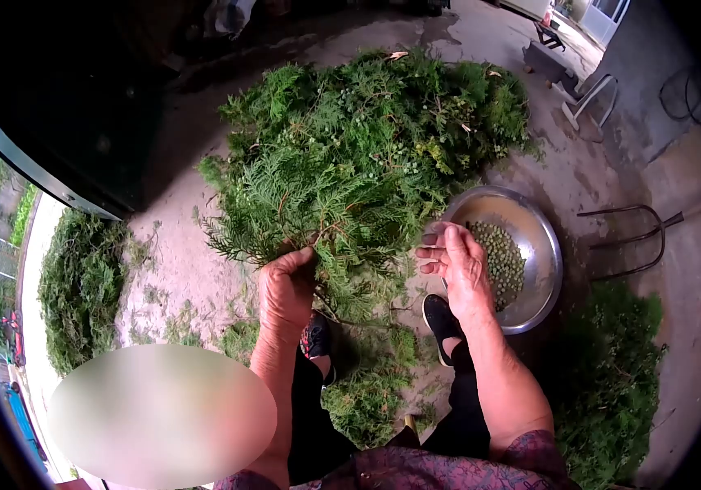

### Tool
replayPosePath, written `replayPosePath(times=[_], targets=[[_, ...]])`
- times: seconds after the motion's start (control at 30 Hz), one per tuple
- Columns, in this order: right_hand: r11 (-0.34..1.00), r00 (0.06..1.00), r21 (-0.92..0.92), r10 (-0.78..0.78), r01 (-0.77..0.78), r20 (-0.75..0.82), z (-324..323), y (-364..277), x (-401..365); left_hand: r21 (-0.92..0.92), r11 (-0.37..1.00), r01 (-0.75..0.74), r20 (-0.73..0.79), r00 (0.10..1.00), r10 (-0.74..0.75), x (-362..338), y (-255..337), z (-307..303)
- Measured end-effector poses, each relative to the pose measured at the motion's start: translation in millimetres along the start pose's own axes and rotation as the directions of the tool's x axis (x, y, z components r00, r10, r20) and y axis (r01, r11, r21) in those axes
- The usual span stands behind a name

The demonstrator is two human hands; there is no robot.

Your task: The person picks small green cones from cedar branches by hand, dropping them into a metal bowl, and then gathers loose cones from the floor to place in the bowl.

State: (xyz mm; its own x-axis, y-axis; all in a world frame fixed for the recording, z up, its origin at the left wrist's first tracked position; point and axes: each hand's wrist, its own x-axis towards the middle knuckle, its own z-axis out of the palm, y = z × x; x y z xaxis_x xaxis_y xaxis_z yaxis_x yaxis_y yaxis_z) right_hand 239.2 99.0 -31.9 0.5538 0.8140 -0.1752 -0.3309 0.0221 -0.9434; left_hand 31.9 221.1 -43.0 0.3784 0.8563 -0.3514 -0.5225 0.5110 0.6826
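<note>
My left hand [287,290] is closed around the stem of a leafy green conifer branch [285,200], whose flat sprays fan out above and to the left of the fist. My right hand [460,265] hovers by the left rim of a wide metal bowl [542,220]. Its fingers are slightly bent and apart, the thumb raised, and I see nothing held in them. Small round green cones or berries [507,261] cover part of the bowl's bottom; my right hand hides some of the near side. A big heap of similar cut branches [383,106] lies just beyond both hands.
More greenery lies in a pile [81,286] at the left and another [611,367] at the lower right. A metal fork head [636,237] rests right of the bowl. Loose sprigs litter the concrete around my shoes [440,322]. A blurred patch covers the lower left.
</note>
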Motion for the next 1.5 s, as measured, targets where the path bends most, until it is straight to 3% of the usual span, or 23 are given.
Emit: replayPosePath(times=[0.03,0.13,0.4,0.5,0.6,0.7,0.73,0.8,0.87,0.93,1.0,1.07,1.13,1.27,1.33,1.4,1.5], targets=[[0.998,0.998,0.038,-0.057,0.056,0.032,3.0,0.2,-2.1,0.006,1.0,0.027,-0.027,0.999,-0.027,-0.2,2.6,0.7],[0.987,0.987,-0.104,-0.112,0.124,0.119,15.8,-2.5,-10.0,-0.007,0.997,0.08,-0.084,0.993,-0.08,-3.8,6.7,10.6],[0.981,0.996,0.189,0.019,-0.034,0.082,19.1,3.0,-6.2,0.055,0.994,0.093,-0.043,0.995,-0.091,0.6,-1.0,6.9],[0.907,0.995,0.417,0.019,-0.058,0.098,15.3,0.0,-5.4,0.095,0.995,0.038,0.062,0.997,-0.044,-6.3,-7.4,11.5],[0.784,0.988,0.608,0.043,-0.125,0.148,17.0,-7.5,-8.0,0.086,0.992,0.092,0.051,0.994,-0.097,-7.0,-12.5,15.9],[0.718,0.978,0.665,0.147,-0.207,0.146,18.7,-14.2,-12.5,0.139,0.981,0.138,0.067,0.987,-0.148,-14.5,-13.3,23.0],[0.73,0.961,0.632,0.137,-0.261,0.239,9.7,-3.2,-10.1,0.157,0.977,0.147,0.076,0.984,-0.161,-17.4,-13.1,27.4],[0.755,0.976,0.627,0.08,-0.192,0.202,4.8,-2.0,-9.2,0.148,0.976,0.163,0.148,0.972,-0.185,-15.3,-14.7,26.3],[0.832,0.985,0.546,0.162,-0.102,-0.063,12.1,-15.2,-9.7,0.107,0.981,0.164,0.153,0.972,-0.179,-15.1,-17.4,27.1],[0.874,1.0,0.485,-0.014,0.021,-0.018,-13.1,-16.5,-3.5,0.125,0.982,0.14,0.192,0.968,-0.162,-17.6,-14.9,28.4],[0.839,0.972,0.515,-0.068,0.177,-0.225,-34.6,-18.1,6.4,0.123,0.981,0.147,0.194,0.966,-0.169,-18.2,-11.7,28.4],[0.68,0.901,0.696,0.119,0.231,-0.416,-60.8,-19.7,15.9,0.148,0.972,0.182,0.168,0.964,-0.206,-15.7,-15.4,24.7],[0.558,0.867,0.804,0.277,0.207,-0.415,-80.0,-24.7,20.9,0.194,0.949,0.251,0.142,0.95,-0.28,-14.8,-16.5,23.9],[0.709,0.908,0.694,0.202,0.124,-0.368,-104.4,-5.4,29.5,0.326,0.913,0.245,0.211,0.922,-0.323,-26.3,-22.3,39.5],[0.743,0.944,0.661,0.135,0.106,-0.302,-101.4,-3.5,29.5,0.315,0.888,0.335,0.202,0.89,-0.408,-24.4,-40.0,26.8],[0.764,0.947,0.643,0.163,0.057,-0.278,-98.8,-2.3,29.9,0.188,0.866,0.464,0.094,0.869,-0.486,-33.8,-52.7,19.8],[0.792,0.946,0.609,0.169,0.036,-0.276,-87.3,-6.4,25.4,0.029,0.846,0.532,-0.055,0.846,-0.53,-27.3,-50.5,-17.0]])
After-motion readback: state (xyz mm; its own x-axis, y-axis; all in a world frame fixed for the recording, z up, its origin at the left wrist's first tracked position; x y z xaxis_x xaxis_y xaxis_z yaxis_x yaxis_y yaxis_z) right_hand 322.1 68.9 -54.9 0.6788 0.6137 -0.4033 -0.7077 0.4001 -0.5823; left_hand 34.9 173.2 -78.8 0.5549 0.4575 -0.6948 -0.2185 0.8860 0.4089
